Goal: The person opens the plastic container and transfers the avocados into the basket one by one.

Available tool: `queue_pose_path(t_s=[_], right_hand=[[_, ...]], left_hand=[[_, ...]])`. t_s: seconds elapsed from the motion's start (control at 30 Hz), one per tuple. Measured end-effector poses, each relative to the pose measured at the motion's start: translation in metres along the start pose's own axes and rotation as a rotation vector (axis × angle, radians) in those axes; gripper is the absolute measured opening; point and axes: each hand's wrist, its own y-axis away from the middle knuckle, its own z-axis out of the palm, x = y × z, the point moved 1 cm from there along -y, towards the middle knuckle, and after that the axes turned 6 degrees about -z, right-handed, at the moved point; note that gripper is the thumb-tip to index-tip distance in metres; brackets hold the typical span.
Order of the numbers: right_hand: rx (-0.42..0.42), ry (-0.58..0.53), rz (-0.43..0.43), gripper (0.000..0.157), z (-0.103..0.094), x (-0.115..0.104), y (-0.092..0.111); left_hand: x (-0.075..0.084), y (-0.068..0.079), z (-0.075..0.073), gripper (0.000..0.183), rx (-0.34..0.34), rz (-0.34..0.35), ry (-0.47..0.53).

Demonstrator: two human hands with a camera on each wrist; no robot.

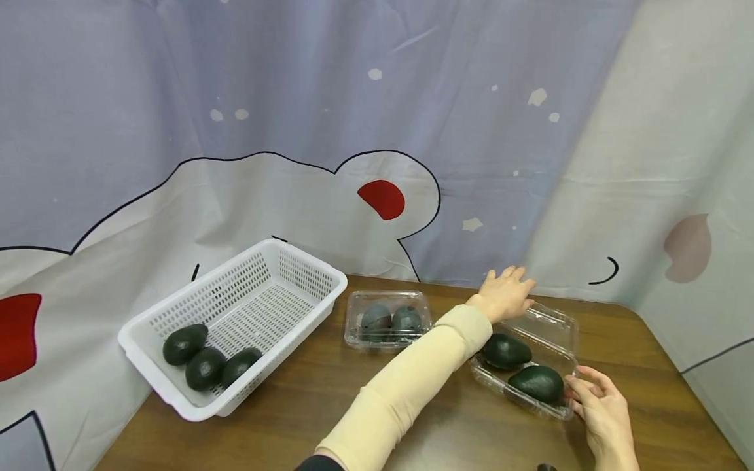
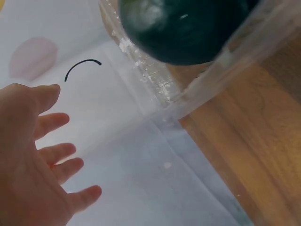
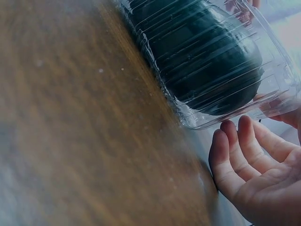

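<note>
A clear plastic clamshell box (image 1: pixel 495 383) sits at the right of the table with its lid (image 1: pixel 548 327) raised toward the back. Two dark green avocados (image 1: pixel 537 384) lie in its base. My right hand (image 1: pixel 603 412) holds the right end of the box between thumb and fingers; in the right wrist view, curled fingers (image 3: pixel 247 143) are at the end wall, close by one avocado (image 3: pixel 211 70). My left hand (image 1: pixel 503 294) reaches over the back left corner by the lid, its fingers spread. The left wrist view shows that hand (image 2: pixel 37 155) holding nothing.
A closed clear clamshell (image 1: pixel 356 320) with two avocados stands behind my left forearm. At the left, a white perforated basket (image 1: pixel 321 271) holds three avocados (image 1: pixel 206 368). A printed curtain (image 1: pixel 283 203) hangs along the table's back edge. A small dark object (image 1: pixel 546 467) shows at the bottom edge.
</note>
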Motion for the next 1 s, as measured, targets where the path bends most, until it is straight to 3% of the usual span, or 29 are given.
queue_pose_path(t_s=[0.27, 0.63, 0.77, 1.0], right_hand=[[0.021, 0.047, 0.029, 0.036, 0.001, -0.002, -0.001], [-0.032, 0.022, 0.011, 0.036, -0.002, -0.001, -0.002], [-0.052, 0.043, 0.028, 0.038, -0.003, -0.001, -0.003], [-0.058, 0.053, 0.048, 0.037, -0.003, 0.000, -0.003]], left_hand=[[-0.001, 0.012, 0.009, 0.049, -0.032, 0.020, 0.028], [0.023, 0.043, 0.016, 0.043, 0.086, 0.230, 0.047], [0.036, 0.058, 0.017, 0.036, 0.097, 0.248, 0.056], [0.057, 0.079, 0.025, 0.031, 0.022, 0.221, 0.031]])
